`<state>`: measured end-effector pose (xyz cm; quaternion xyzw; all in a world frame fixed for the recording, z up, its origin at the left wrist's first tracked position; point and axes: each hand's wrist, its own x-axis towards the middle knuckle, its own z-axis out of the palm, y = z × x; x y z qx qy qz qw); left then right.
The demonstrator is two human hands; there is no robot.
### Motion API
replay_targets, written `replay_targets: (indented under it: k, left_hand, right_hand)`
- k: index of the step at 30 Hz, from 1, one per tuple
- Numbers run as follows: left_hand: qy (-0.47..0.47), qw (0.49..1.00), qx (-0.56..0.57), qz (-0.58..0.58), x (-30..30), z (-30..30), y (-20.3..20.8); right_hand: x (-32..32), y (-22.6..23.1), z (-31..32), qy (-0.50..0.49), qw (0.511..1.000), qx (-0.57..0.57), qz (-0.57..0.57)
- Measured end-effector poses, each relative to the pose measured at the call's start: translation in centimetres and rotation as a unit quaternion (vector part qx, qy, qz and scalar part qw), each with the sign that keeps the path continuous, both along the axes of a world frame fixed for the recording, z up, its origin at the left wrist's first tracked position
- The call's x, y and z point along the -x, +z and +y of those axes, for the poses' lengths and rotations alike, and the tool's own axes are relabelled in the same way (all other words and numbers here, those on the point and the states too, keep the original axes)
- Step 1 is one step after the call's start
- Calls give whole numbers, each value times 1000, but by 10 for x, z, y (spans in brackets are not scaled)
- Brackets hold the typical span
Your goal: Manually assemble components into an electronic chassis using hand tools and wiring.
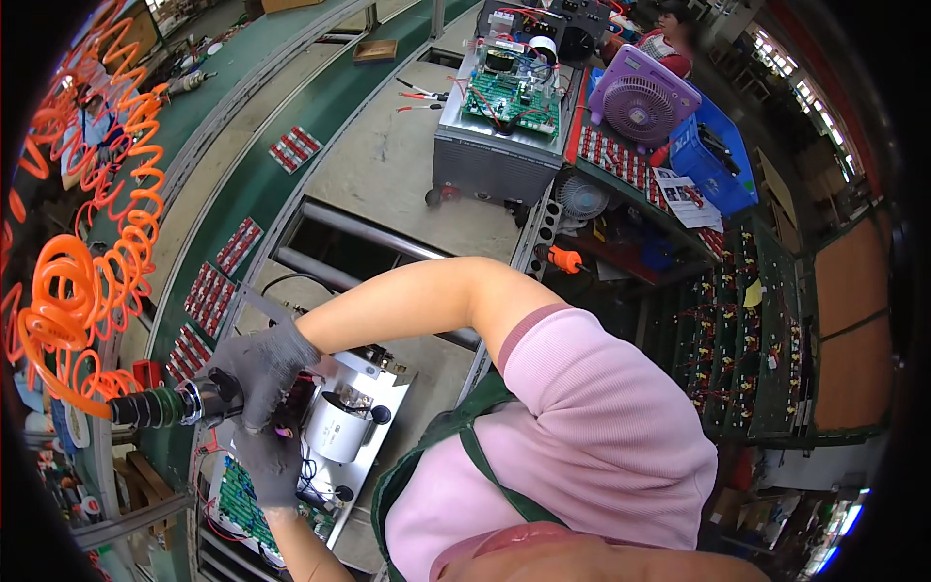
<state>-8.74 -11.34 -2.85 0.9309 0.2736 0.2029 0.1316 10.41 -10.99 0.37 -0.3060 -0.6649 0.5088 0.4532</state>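
Right hand grips driver (bare worktop beyond the chassis edge).

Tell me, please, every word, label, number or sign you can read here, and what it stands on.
None reads clearly.
White cylinder: print too small to read.
Paper: print too small to read.
Blue bin: pale marks, too blurred to read.

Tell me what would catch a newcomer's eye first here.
Coils of bright orange hose hang down the left side. At lower left, the grey-gloved right hand grips a hose-fed tool near a fat white cylinder. A purple fan stands at upper right.
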Motion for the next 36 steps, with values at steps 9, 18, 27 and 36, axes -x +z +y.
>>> replay_targets:
  k: [9,18,27,36]
  left_hand:
    - [-23,996,19,82,-1,-1,17]
    - [-123,990,-35,52,15,38,-2]
    - [-79,972,114,189,28,42,5]
    - [-81,968,236,7,32,53,-22]
  right_hand:
    - [-3,73,-12,-29,992,24,120]
    - [19,85,-8,11,989,148,13]
    - [46,34,-6,-5,999,0,40]
    - [56,58,-26,66,988,51,-133]
